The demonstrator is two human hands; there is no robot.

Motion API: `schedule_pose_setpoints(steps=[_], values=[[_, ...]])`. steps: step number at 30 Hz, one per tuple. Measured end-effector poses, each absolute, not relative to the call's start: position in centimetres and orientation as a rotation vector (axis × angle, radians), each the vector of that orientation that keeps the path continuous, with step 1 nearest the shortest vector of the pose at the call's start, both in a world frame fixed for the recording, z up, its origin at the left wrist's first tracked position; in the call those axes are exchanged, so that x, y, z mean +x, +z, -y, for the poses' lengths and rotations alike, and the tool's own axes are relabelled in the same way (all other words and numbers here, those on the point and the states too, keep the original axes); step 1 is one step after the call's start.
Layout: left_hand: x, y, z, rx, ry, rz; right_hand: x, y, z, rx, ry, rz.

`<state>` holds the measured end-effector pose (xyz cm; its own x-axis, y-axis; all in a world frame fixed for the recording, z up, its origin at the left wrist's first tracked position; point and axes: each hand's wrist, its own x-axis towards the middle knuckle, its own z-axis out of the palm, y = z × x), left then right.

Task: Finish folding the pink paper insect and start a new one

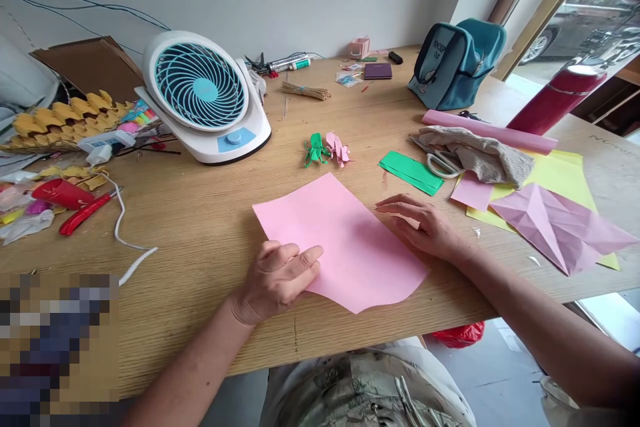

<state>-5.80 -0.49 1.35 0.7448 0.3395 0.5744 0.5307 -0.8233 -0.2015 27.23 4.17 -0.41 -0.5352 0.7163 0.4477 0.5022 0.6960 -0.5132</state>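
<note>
1. Start with the pink sheet (343,233), your landmark: it lies on the desk (200,233) right in front of you, one corner toward your body. Its near right edge bows rather than running straight, so I'd ease that part flat before putting weight on it.
2. Your left hand (280,277) is at the sheet's near left edge, fingers half curled with their tips over the paper. The thumb is hidden, so I cannot tell whether this grip pinches the paper or just rests on it. A light, flat press would likely hold it without denting.
3. Your right hand (430,223) lies along the sheet's right edge, loosely spread, its grip released with nothing in it. Whether the fingers touch the paper is unclear. Sweeping them flat, away from the left hand, should avoid rucking it.
4. Right of the sheet, well apart, lies a creased pink paper (555,227); take care that your forearm doesn't drag it.
5. Just beyond the sheet's right side is the green folded paper (411,172), with scissors (443,154) past it; mind your knuckles there.
6. Past the sheet's far corner stand a green figure (315,149) and a pink figure (339,149). Slide the sheet toward yourself rather than into them.
7. Farther back, left of the sheet, stands the fan (205,90); a draught could lift loose edges.
</note>
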Motion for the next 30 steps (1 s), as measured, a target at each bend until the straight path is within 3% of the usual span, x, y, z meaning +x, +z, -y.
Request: schedule_pose_setpoints(steps=[8,15,22,30], values=[[-4.7,1.3,0.0,-2.860,-0.692,0.555,26.8,0.4,-3.6,-0.943,0.569,2.203],[-5.1,1.2,0.1,-2.699,-0.766,0.804,26.5,1.1,-2.8,-0.671,0.673,2.334],[-4.2,0.8,0.6,-2.770,-0.788,0.838,25.4,-0.3,-2.8,-0.618,0.433,2.530],[-3.7,-0.1,0.3,-2.906,-0.498,0.972,28.1,-1.2,-4.5,-0.787,0.345,2.550]])
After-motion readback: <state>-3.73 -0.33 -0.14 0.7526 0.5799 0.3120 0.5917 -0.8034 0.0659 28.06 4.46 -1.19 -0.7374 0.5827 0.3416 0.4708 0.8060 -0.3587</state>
